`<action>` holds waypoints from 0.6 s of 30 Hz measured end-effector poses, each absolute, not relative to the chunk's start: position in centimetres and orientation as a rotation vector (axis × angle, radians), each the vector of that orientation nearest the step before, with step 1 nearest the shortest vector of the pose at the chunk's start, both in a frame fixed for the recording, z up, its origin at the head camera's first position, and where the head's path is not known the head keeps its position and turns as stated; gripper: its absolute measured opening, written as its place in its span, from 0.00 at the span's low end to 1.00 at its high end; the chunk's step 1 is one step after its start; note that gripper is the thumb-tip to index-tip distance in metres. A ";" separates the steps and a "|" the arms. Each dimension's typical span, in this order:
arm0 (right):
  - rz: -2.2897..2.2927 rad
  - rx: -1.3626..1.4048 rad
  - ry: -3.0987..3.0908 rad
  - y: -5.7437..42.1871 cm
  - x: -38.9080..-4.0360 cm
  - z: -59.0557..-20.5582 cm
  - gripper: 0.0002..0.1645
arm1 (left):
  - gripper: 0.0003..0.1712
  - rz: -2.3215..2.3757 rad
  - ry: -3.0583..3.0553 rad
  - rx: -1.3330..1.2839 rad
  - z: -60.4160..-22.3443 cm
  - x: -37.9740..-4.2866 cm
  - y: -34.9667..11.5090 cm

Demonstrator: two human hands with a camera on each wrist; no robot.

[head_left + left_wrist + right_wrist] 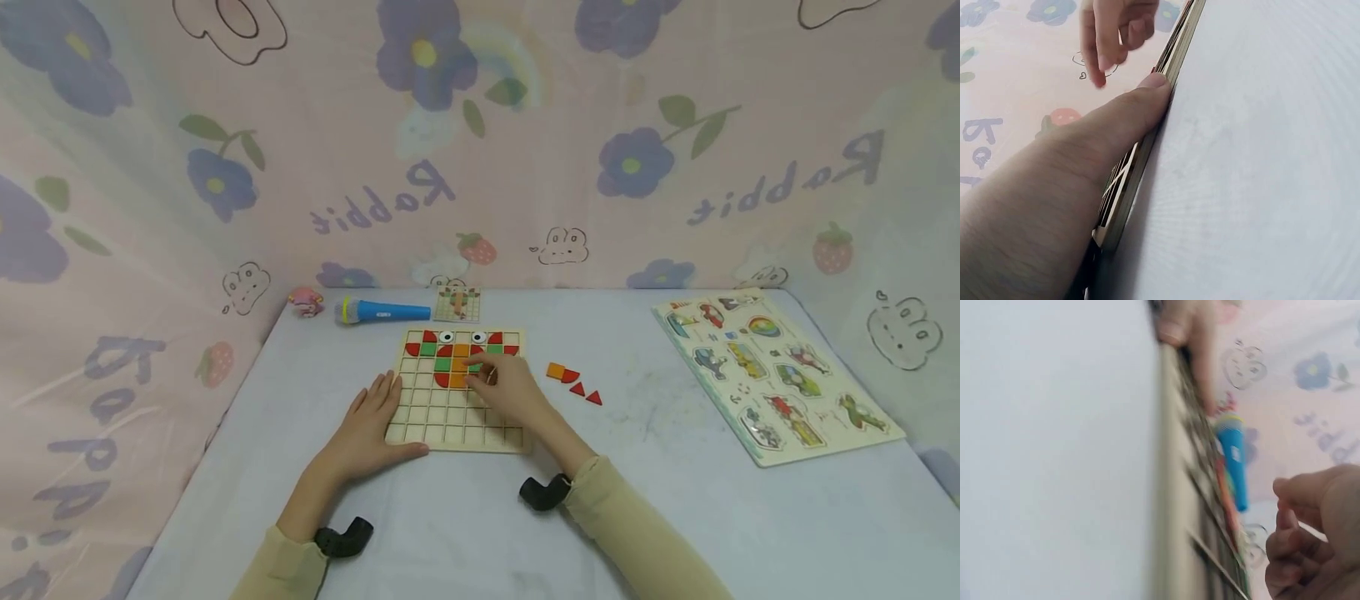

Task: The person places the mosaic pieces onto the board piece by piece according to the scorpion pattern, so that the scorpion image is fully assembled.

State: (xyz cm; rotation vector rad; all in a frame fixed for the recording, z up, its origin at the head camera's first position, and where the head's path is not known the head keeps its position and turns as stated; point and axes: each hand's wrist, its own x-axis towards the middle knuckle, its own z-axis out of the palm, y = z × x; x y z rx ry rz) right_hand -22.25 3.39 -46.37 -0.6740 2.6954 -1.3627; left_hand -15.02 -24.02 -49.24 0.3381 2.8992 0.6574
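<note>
A square wooden grid board (454,414) lies on the table, with red, green and orange pieces and two eye pieces set in its upper rows. My left hand (365,433) rests at the board's left side, fingers spread along the left edge and thumb on the near edge. Over the middle of the pattern hovers my right hand (510,387), thumb and forefinger bent towards each other near an orange square (459,380). No piece shows between them. In the right wrist view, the same hand (1319,531) is above the board, its other fingers curled.
Loose pieces lie right of the board: an orange square (556,371), a red quarter-round (571,377) and two red triangles (594,398). Behind it are a pattern card (457,304), a blue toy microphone (386,312) and a pink figure (306,302). A picture puzzle board (776,375) lies far right.
</note>
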 end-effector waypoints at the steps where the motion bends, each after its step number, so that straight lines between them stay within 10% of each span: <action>1: -1.371 -0.675 2.696 4.2 -22.7 -46.1 0.16 | 0.76 0.660 2.900 0.338 -49.3 -15.0 -24.0; 18: -1.101 -0.446 2.990 16.0 -24.2 -48.2 0.20 | 0.75 0.687 2.892 0.342 -48.8 -14.8 -23.9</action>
